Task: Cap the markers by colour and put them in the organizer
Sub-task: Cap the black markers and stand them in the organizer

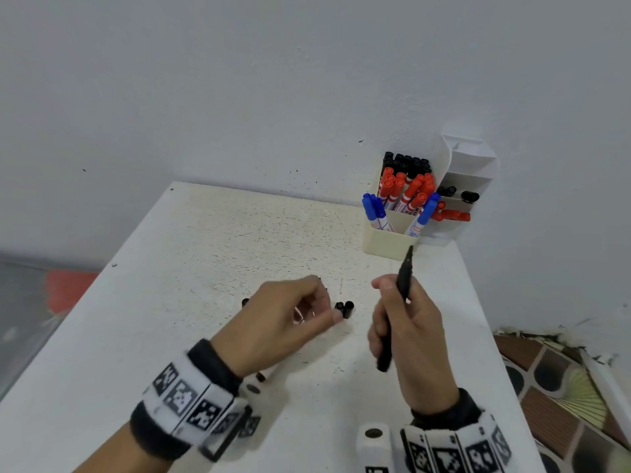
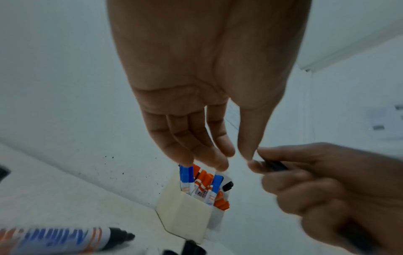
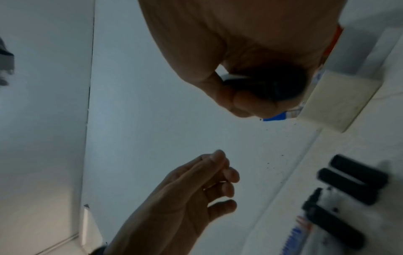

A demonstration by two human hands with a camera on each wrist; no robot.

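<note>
My right hand grips a black marker around its middle, upper end pointing at the organizer; the blur hides whether it is capped. The right wrist view shows the fingers curled round the marker. My left hand hovers low over the table, fingers relaxed, holding nothing. Two loose black caps lie just right of its thumb. An uncapped black marker lies on the table under the left wrist. The organizer holds capped blue, red and black markers.
The white table stands against a grey wall, and the organizer sits at its back right corner. A side shelf of the organizer holds loose black and red caps. Another small black piece lies left of my left hand. Patterned floor shows beyond the right edge.
</note>
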